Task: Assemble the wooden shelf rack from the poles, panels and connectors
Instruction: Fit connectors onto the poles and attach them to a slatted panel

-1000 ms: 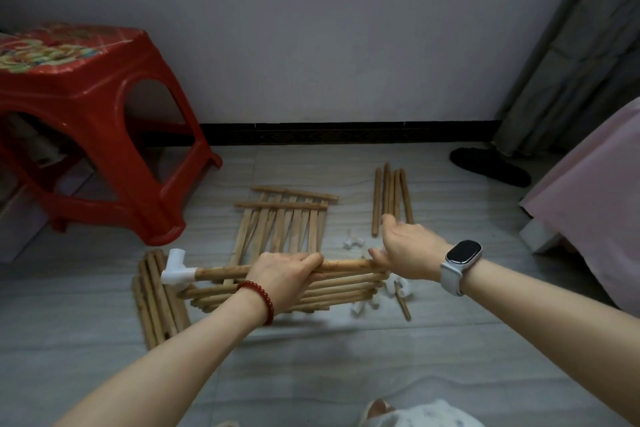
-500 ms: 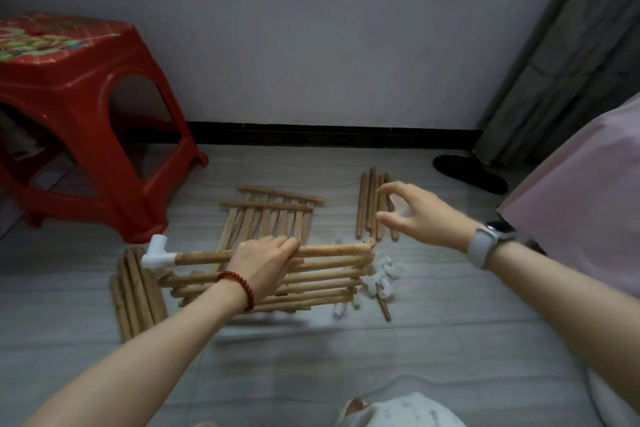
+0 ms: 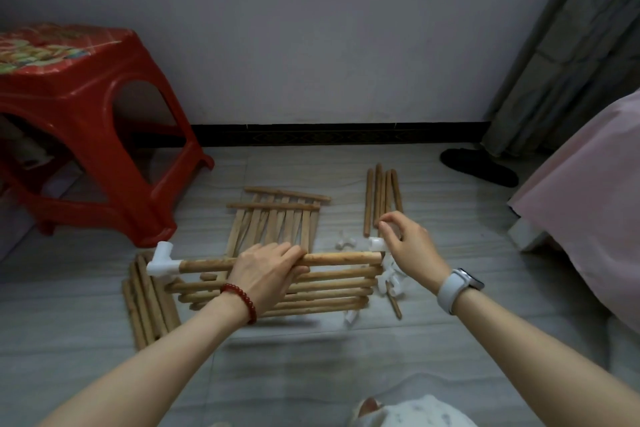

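The left hand (image 3: pixel 268 276), wearing a red bead bracelet (image 3: pixel 242 300), grips the top wooden pole (image 3: pixel 332 258) of a slatted wooden panel (image 3: pixel 277 291) held on edge above the grey tiled floor (image 3: pixel 311 374). A white plastic elbow connector (image 3: pixel 162 259) caps the pole's left end. The right hand (image 3: pixel 410 246), with a white smartwatch (image 3: pixel 457 286) on its wrist, pinches a second white plastic connector (image 3: pixel 376 244) just at the pole's right end. Another slatted wooden panel (image 3: pixel 277 218) lies flat behind, loose wooden poles (image 3: pixel 382 198) beside it, and a red plastic stool (image 3: pixel 79 128) stands to the left.
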